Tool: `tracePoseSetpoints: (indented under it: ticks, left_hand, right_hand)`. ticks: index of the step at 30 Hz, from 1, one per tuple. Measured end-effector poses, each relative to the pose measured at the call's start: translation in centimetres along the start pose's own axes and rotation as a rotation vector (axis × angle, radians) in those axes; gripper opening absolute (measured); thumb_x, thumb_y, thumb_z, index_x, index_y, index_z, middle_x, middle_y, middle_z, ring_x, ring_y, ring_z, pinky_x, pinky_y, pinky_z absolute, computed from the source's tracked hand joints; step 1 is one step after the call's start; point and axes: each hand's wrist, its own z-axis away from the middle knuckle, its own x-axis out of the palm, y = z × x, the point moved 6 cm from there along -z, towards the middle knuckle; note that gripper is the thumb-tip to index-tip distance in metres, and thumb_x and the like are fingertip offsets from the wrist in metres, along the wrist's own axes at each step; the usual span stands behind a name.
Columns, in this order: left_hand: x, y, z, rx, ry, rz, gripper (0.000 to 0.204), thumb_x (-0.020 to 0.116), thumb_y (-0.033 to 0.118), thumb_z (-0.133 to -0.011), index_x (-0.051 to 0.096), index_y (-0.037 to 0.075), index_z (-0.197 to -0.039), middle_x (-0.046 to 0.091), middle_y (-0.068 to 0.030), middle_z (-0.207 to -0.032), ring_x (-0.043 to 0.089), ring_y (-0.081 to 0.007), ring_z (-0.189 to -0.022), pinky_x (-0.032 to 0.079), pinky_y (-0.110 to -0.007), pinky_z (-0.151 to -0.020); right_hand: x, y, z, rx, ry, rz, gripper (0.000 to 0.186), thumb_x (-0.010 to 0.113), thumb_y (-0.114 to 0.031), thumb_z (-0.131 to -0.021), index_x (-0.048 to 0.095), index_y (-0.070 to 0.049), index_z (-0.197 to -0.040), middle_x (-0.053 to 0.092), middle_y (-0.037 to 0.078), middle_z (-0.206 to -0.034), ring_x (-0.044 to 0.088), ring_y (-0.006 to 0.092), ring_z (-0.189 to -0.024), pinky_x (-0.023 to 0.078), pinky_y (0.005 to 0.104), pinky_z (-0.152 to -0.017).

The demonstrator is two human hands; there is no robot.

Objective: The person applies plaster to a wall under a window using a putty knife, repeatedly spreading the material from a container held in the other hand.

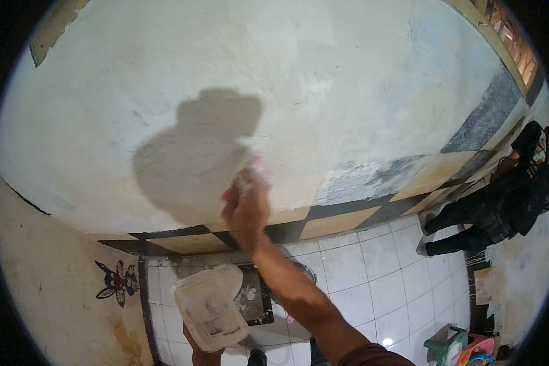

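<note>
Against the pale, patchily coated wall point(311, 79) I press my right hand point(247, 210), its arm stretched up from the lower edge. The fingers are closed on a crumpled red and white thing point(250, 174), blurred by motion; whether it is cloth or plastic I cannot make out. Low on the left, my left hand point(202, 352) supports a shallow whitish plastic tub point(210, 317) from beneath. Most of that hand is hidden under the tub. Pale smears coat the tub's inside.
A dark, splattered board point(253, 296) lies on white floor tiles point(372, 280) behind the tub. Black and tan painted checks point(341, 222) run along the wall's base. Another person in dark clothes point(494, 207) stands at the right. Colourful plastic items point(460, 348) sit at the lower right.
</note>
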Motion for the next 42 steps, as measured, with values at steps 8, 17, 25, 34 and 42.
tracePoseSetpoints:
  ticks: [8, 17, 25, 34, 42]
  left_hand:
    - [-4.2, -2.3, 1.2, -0.068, 0.059, 0.05, 0.059, 0.043, 0.045, -0.095, 0.035, 0.012, -0.143, 0.049, -0.013, -0.135, 0.054, -0.0323, -0.119, 0.051, -0.05, -0.095]
    - [-4.3, -2.9, 1.5, -0.291, 0.177, 0.711, 0.061, 0.043, 0.047, -0.095, 0.034, 0.011, -0.143, 0.049, -0.0141, -0.135, 0.053, -0.0322, -0.12, 0.051, -0.05, -0.095]
    - [-4.7, -2.1, 2.0, -0.195, 0.173, 0.492, 0.063, 0.042, 0.049, -0.094, 0.033, 0.01, -0.143, 0.049, -0.0135, -0.135, 0.055, -0.0338, -0.117, 0.051, -0.051, -0.094]
    - [-5.1, -1.4, 1.6, -0.101, 0.04, 0.086, 0.059, 0.038, 0.047, -0.096, 0.034, 0.012, -0.143, 0.049, -0.0125, -0.136, 0.053, -0.0333, -0.12, 0.05, -0.053, -0.095]
    - [-7.3, -0.2, 2.4, -0.23, 0.168, 0.376, 0.06, 0.04, 0.051, -0.095, 0.036, 0.014, -0.141, 0.051, -0.0102, -0.131, 0.053, -0.0312, -0.119, 0.05, -0.051, -0.094]
  right_hand:
    - [-5.8, 4.2, -2.4, -0.515, -0.178, 0.195, 0.016, 0.065, -0.011, -0.079, 0.066, -0.007, -0.095, 0.06, 0.011, -0.093, 0.059, 0.0298, -0.079, 0.048, 0.0412, -0.066]
    - [-6.5, 4.8, 1.4, -0.991, -0.223, 0.36, 0.031, 0.069, -0.028, -0.072, 0.064, -0.015, -0.099, 0.058, 0.005, -0.117, 0.056, 0.0249, -0.088, 0.048, 0.0381, -0.07]
    - [-4.7, 5.8, 5.0, -0.949, -0.288, 0.358, 0.024, 0.067, -0.032, -0.073, 0.061, -0.019, -0.093, 0.058, 0.007, -0.115, 0.057, 0.0289, -0.094, 0.051, 0.0407, -0.075]
    - [-10.5, 12.9, 3.9, -0.577, -0.44, 0.346, 0.045, 0.073, -0.02, -0.07, 0.062, -0.012, -0.113, 0.059, 0.011, -0.117, 0.057, 0.0307, -0.107, 0.046, 0.0484, -0.092]
    - [-21.7, 17.4, -13.7, -0.019, 0.546, 0.426, 0.022, 0.054, -0.012, -0.09, 0.053, 0.006, -0.103, 0.052, 0.02, -0.101, 0.051, 0.0364, -0.093, 0.041, 0.0433, -0.087]
